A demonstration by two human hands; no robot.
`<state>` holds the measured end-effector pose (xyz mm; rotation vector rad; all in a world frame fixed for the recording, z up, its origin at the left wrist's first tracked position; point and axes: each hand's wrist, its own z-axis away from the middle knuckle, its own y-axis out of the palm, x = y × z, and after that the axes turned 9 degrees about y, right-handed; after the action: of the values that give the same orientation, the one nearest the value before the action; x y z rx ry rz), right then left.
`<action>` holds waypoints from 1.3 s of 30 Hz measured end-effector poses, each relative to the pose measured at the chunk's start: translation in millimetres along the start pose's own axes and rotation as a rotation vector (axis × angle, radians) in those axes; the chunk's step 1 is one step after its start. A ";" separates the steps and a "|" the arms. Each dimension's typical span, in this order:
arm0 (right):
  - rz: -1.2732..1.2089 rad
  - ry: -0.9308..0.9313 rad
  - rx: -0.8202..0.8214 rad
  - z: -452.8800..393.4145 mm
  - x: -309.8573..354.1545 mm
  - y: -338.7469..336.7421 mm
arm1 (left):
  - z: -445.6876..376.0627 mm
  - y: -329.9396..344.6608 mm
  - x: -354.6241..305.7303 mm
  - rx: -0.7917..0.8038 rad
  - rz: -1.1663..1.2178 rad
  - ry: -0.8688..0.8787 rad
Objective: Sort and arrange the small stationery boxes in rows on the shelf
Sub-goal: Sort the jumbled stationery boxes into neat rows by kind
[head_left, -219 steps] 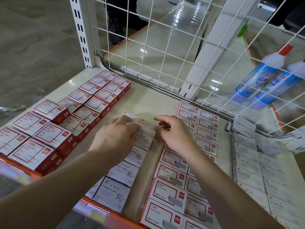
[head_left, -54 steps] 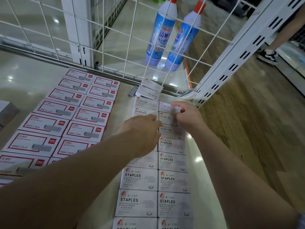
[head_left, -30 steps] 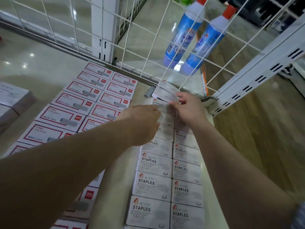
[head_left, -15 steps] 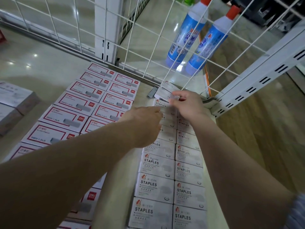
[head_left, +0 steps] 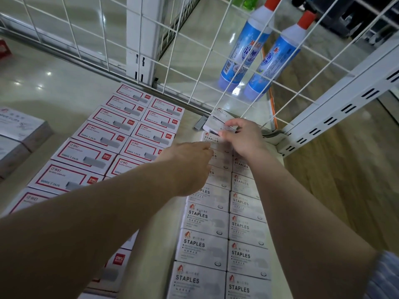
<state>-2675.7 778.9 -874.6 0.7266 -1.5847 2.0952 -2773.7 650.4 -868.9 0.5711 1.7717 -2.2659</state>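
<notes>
Staple boxes [head_left: 205,247] in rows, glossy shelf [head_left: 54,87], wire back [head_left: 194,50].

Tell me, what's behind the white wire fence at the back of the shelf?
Behind the wire grid stand two blue cleaner bottles with red caps, on a shiny surface. A white post stands there too. Something green peeks in at the top, cut off.

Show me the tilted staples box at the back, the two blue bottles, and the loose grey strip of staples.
Tilted staples box [head_left: 216,121], head view, on its label face.
Blue bottles [head_left: 243,55], head view, on the left bottle's label.
Grey strip of staples [head_left: 200,123], head view, on its top side.
</notes>
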 end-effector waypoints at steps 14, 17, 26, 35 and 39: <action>0.052 -0.080 -0.070 -4.7 -8.7 4.8 | -0.1 0.1 -1.5 0.006 -0.008 -0.005; 0.076 -0.112 -0.086 -1.6 -8.8 5.1 | 0.7 0.7 -1.3 -0.003 -0.006 -0.006; 0.054 -0.180 -0.125 3.1 -13.9 6.6 | -1.0 1.0 -1.8 -0.010 0.003 -0.017; 0.058 -0.255 -0.199 5.5 -15.9 8.2 | -1.8 0.9 -2.7 -0.020 -0.015 -0.012; 0.055 -0.289 -0.250 6.5 -18.4 6.6 | -2.1 0.4 -3.0 -0.007 -0.026 -0.012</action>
<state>-2664.3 770.6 -889.6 0.9368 -1.9968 1.8445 -2770.5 652.2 -868.4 0.5348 1.7913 -2.2742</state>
